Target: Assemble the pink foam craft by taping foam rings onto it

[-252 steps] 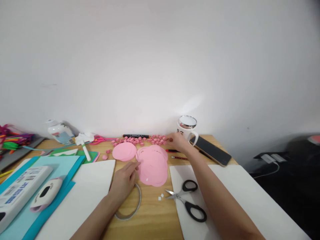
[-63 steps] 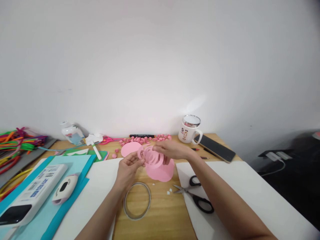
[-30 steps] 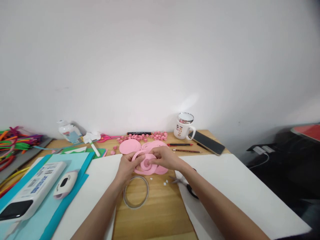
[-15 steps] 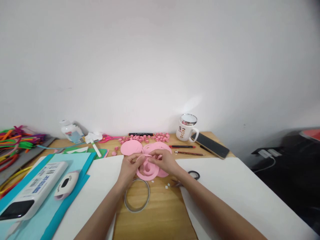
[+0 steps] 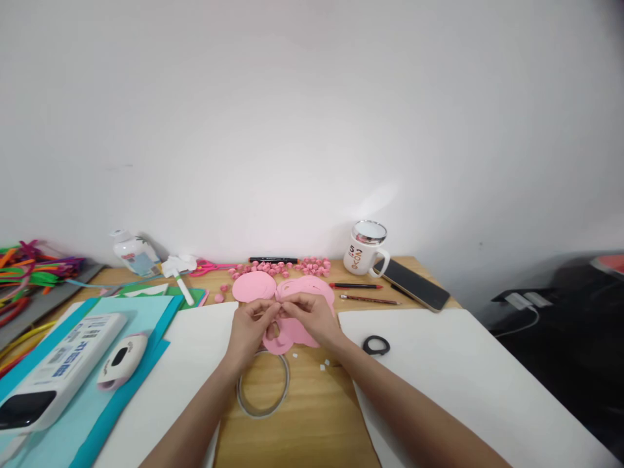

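The pink paper spiral [image 5: 283,330] sat just above the middle of the wooden bench [image 5: 302,422], pinched between both hands, with its lower loops hanging down close to the wood. The left hand [image 5: 248,328] held its near left edge, the grip narrow, thumb and fingertips closed on the paper; the right hand [image 5: 312,318] met it from the other side, its grip likewise closed on the spiral's top, the fingertips of both hands almost touching. Just behind the hands lay flat pink paper circles [image 5: 253,286], and behind those a scatter of small pink rolled pieces [image 5: 280,267] in front of a black marker [image 5: 273,260] at the wall. A ring of tape [image 5: 245,406] lay on the bench just below the hands. To the right, a black scissors handle [image 5: 376,344] showed on a white sheet [image 5: 463,383], with two pencils [image 5: 355,285], a phone [image 5: 414,285] and a white mug [image 5: 365,247] farther back. To the left lay another white sheet [image 5: 170,364], blue paper [image 5: 141,312], a hole punch [image 5: 119,359] and a long white box [image 5: 53,370].
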The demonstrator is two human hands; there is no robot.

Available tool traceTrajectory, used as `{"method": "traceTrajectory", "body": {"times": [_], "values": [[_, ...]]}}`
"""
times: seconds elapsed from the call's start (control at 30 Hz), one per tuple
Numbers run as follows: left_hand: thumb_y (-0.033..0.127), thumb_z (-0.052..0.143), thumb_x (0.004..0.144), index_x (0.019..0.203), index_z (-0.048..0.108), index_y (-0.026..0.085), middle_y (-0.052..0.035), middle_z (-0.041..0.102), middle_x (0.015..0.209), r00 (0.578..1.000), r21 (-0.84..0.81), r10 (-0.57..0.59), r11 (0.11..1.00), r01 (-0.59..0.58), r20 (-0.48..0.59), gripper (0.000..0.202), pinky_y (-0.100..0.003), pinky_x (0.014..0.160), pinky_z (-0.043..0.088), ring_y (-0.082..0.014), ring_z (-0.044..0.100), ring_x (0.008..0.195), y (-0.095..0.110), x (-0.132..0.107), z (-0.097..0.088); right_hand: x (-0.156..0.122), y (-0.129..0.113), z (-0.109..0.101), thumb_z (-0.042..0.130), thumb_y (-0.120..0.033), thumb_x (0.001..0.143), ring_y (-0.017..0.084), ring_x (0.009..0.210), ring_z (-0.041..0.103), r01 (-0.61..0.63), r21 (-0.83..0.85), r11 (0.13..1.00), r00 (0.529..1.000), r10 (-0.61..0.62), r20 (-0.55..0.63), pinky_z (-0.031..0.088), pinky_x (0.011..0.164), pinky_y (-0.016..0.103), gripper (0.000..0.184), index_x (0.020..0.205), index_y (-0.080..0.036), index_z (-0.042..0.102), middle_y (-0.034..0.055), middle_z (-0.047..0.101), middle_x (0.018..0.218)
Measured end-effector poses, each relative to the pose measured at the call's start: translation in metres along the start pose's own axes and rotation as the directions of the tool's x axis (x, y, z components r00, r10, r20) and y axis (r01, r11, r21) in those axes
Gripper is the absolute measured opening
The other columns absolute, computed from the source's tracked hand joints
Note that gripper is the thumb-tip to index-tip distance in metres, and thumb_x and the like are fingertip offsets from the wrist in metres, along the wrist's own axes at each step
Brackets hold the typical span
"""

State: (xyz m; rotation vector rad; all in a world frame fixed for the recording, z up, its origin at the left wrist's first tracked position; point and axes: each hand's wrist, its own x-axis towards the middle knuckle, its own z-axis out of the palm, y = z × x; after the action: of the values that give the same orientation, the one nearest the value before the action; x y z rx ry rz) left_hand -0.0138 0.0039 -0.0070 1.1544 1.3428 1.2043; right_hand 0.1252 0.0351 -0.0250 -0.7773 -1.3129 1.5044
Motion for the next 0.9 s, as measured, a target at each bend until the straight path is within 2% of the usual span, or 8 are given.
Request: {"method": "traceTrajectory", "body": {"times": [0.13,0.23,0.33,0.4,0.63,0.9], "values": [[0.039,0.063,0.068,0.07,0.061,0.013,0.0021,0.054,0.038,1.0,-0.052,0.012,0.999,-0.013,-0.02,0.026,-0.017,0.035,0.033,-0.0088,0.046,0.033,0.001,0.001,0.0,0.0,-0.001,0.006,0.066,-0.037,0.067,0.018,0.074,0.064,-0.049,0.213,0.976,0.999,0.048,0.011,0.048,0.083,0.039,0.026,0.081,-0.015,0.069,0.0041,0.068,0.076],[0.039,0.064,0.067,0.068,0.059,0.013,0.0026,0.054,0.038,0.999,-0.061,0.021,0.998,-0.023,-0.035,0.026,-0.018,0.035,0.033,-0.0088,0.046,0.032,0.003,0.001,-0.001,-0.003,0.008,0.016,0.067,-0.036,0.067,0.018,0.074,0.064,-0.046,0.274,0.961,0.994,0.072,-0.086,0.048,0.083,0.038,0.025,0.08,-0.015,0.069,0.0042,0.068,0.076],[0.039,0.064,0.067,0.064,0.058,0.013,0.0027,0.053,0.037,0.999,-0.04,0.017,0.999,-0.019,-0.041,0.026,-0.017,0.035,0.032,-0.0073,0.043,0.031,0.003,0.001,-0.001,-0.008,0.018,0.023,0.065,-0.035,0.069,0.018,0.075,0.063,-0.005,0.246,0.969,0.983,0.05,-0.176,0.049,0.079,0.035,0.024,0.083,-0.016,0.069,0.0042,0.068,0.08],[0.039,0.063,0.068,0.065,0.058,0.013,0.0027,0.053,0.037,1.0,-0.025,0.005,1.0,-0.006,-0.03,0.027,-0.016,0.035,0.03,-0.0062,0.041,0.03,0.002,0.001,-0.001,-0.01,0.021,0.023,0.065,-0.034,0.069,0.018,0.075,0.062,-0.002,0.218,0.976,0.981,0.044,-0.189,0.05,0.076,0.033,0.023,0.083,-0.016,0.069,0.0043,0.069,0.08],[0.038,0.064,0.068,0.066,0.058,0.014,0.0042,0.052,0.036,1.0,0.008,-0.02,1.0,0.02,0.016,0.025,-0.016,0.034,0.029,-0.0059,0.04,0.03,-0.003,0.001,-0.001,-0.007,0.017,0.005,0.069,-0.03,0.065,0.018,0.077,0.063,-0.011,0.153,0.988,0.997,0.023,-0.08,0.049,0.077,0.033,0.02,0.081,-0.018,0.07,0.0042,0.07,0.082],[0.036,0.064,0.069,0.067,0.058,0.013,0.0044,0.053,0.037,1.0,-0.013,0.021,1.0,-0.021,-0.02,0.023,-0.014,0.034,0.027,-0.0039,0.037,0.029,0.001,0.0,0.001,-0.009,0.009,0.013,0.072,-0.032,0.061,0.018,0.072,0.063,-0.027,0.211,0.977,0.992,0.053,-0.118,0.05,0.076,0.034,0.023,0.078,-0.017,0.071,0.0038,0.07,0.076]]}}
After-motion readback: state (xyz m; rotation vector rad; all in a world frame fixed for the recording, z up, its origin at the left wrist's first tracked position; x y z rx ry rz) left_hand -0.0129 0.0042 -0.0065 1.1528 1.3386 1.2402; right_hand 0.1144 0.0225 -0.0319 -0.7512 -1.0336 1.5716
